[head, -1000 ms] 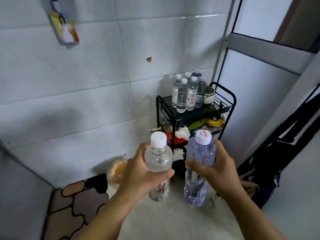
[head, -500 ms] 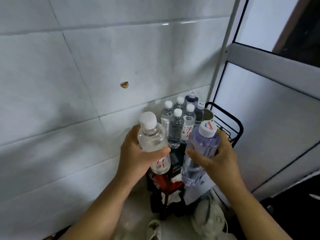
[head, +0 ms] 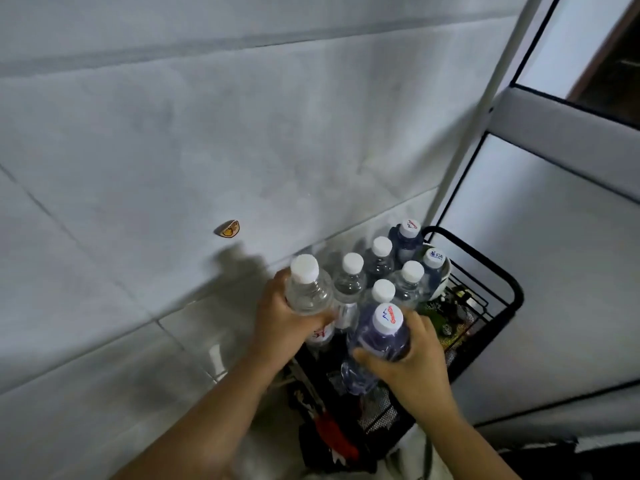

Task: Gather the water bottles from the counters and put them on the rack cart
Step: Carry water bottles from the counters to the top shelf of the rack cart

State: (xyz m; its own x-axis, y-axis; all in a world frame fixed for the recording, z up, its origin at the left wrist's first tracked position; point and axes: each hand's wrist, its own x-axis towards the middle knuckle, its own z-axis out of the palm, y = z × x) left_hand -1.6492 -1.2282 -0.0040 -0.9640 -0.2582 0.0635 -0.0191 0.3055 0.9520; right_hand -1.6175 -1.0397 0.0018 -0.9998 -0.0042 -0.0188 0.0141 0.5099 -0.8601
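My left hand (head: 282, 322) grips a clear water bottle (head: 308, 292) with a white cap and red lettering, upright at the near left corner of the black rack cart (head: 505, 313). My right hand (head: 412, 362) grips a bluish bottle (head: 379, 341) with a printed white cap, over the cart's near side. Just behind them, several capped water bottles (head: 381, 258) stand clustered on the cart's top shelf. Whether the two held bottles touch the shelf is hidden by my hands.
A pale bowl (head: 445, 278) sits behind the bottles on the cart's top mesh. Lower shelves hold red and mixed clutter (head: 332, 434). A tiled wall (head: 173, 168) with a small sticker (head: 228, 229) stands left; a grey panelled door (head: 554, 271) stands right.
I have come closer to the cart, and both hands have carried their bottles forward and down to the top shelf, beside the standing bottles.
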